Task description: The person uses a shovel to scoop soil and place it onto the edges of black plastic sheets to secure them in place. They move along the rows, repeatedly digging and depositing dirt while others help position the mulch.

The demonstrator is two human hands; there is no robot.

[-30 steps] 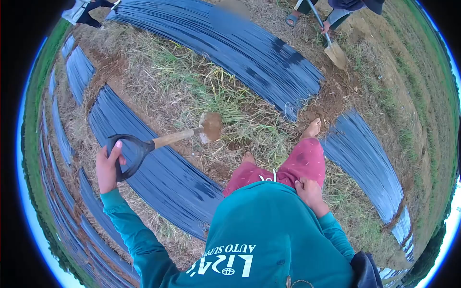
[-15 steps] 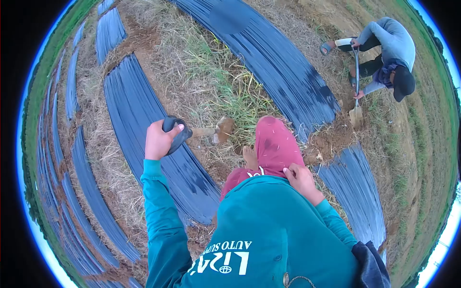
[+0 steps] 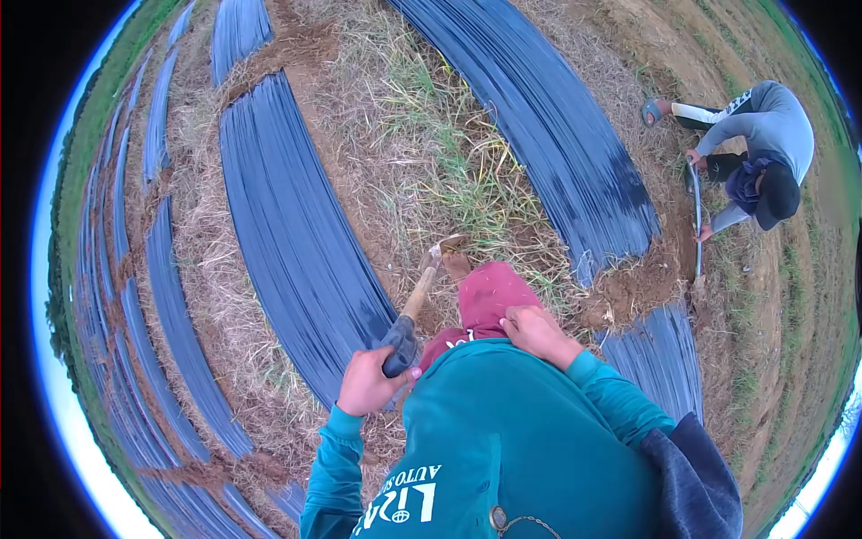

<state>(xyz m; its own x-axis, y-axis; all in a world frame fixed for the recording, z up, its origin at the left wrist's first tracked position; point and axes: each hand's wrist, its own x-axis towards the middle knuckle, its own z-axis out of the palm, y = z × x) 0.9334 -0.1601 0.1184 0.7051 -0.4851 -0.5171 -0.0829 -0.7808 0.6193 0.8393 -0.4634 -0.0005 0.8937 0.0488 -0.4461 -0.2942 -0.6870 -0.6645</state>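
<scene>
My left hand (image 3: 371,381) is closed on the black-wrapped end of a hoe (image 3: 418,295). Its wooden handle slants away from me, and its metal head is down by my bare foot (image 3: 456,266) on the grassy soil. Over my red trousers (image 3: 496,296), my right hand (image 3: 541,336) rests with bent fingers pinched at the cloth near the shirt hem. Whatever lies between those fingers is too small to make out.
Long strips of dark plastic sheeting (image 3: 301,234) cover the beds on the left, with another sheet (image 3: 557,135) ahead. At the right a co-worker (image 3: 777,135) bends over a shovel (image 3: 698,216) beside bare soil (image 3: 633,289). Dry grass lies between the beds.
My left hand has come down and inward with the hoe, whose handle now shows at full length. My right hand has shifted slightly left. The co-worker's shovel has moved lower.
</scene>
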